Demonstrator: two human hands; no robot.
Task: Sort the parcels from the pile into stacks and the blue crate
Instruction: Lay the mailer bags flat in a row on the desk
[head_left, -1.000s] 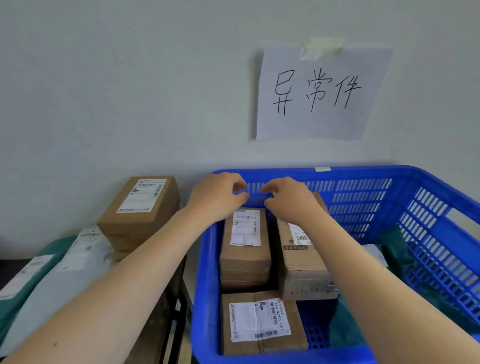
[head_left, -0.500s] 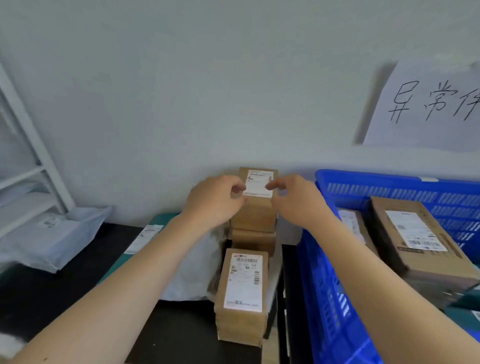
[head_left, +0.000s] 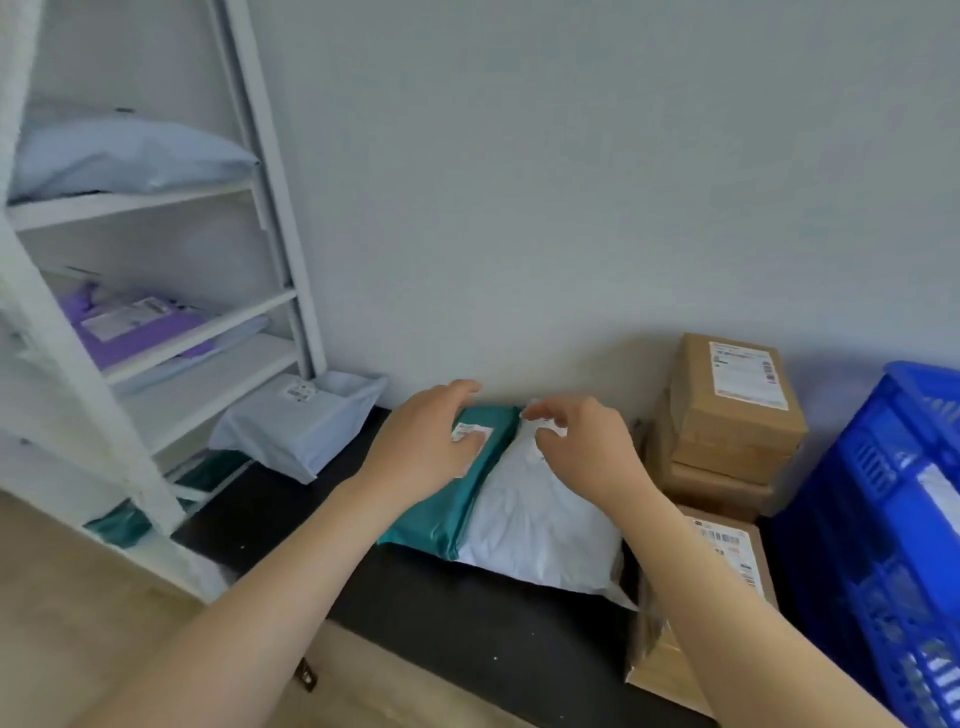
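Teal plastic wraps the parcel (head_left: 457, 499) that lies on the black tabletop (head_left: 467, 639) with its far end at the wall. A white parcel (head_left: 540, 525) lies just beside it on the right, touching it along one long edge. Our left hand (head_left: 421, 457) is over the far end of the teal parcel, fingers loosely spread and gently bent, thumb beside a small white label (head_left: 470, 431). We cannot tell whether the palm rests on the plastic. Our right hand (head_left: 587, 452) is over the far end of the white parcel, fingers curled, thumb and forefinger close together; we cannot tell whether they pinch the wrapping. To the right a stack of cardboard boxes (head_left: 727, 415) stands against the wall, and a labelled carton (head_left: 737, 551) lies nearer us. Beyond them the blue crate (head_left: 893, 519) stands at the right edge. At the left stands a white shelf unit (head_left: 130, 205), with a grey bag (head_left: 296, 436) at its foot.
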